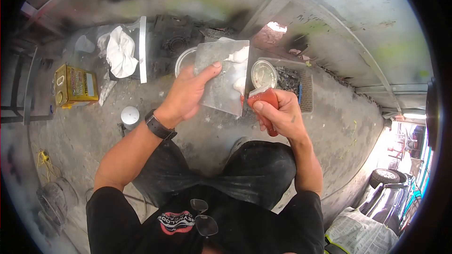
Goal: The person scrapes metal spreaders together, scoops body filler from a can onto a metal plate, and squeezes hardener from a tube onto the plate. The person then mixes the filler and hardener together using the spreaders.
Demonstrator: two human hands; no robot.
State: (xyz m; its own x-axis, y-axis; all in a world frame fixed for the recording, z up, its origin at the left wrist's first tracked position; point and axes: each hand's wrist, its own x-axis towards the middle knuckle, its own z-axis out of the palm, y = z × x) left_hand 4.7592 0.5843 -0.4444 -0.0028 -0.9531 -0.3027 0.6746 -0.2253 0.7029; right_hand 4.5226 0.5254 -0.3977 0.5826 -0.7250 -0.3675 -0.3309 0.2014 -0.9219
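Note:
My left hand grips a flat grey plate by its left side, thumb on top and the other fingers mostly hidden underneath. Lumps of whitish putty lie along the plate's right side, and a small red spot shows at its lower right edge. Close to that edge, my right hand is closed around a crumpled red squeeze tube with a pale flattened end. Behind the plate, a round can or lid is partly covered.
A yellow metal can and a white-topped can stand at left. Crumpled white cloth or paper lies beyond. A round tin lid rests by a crate of dark bits. Stained panels rise behind.

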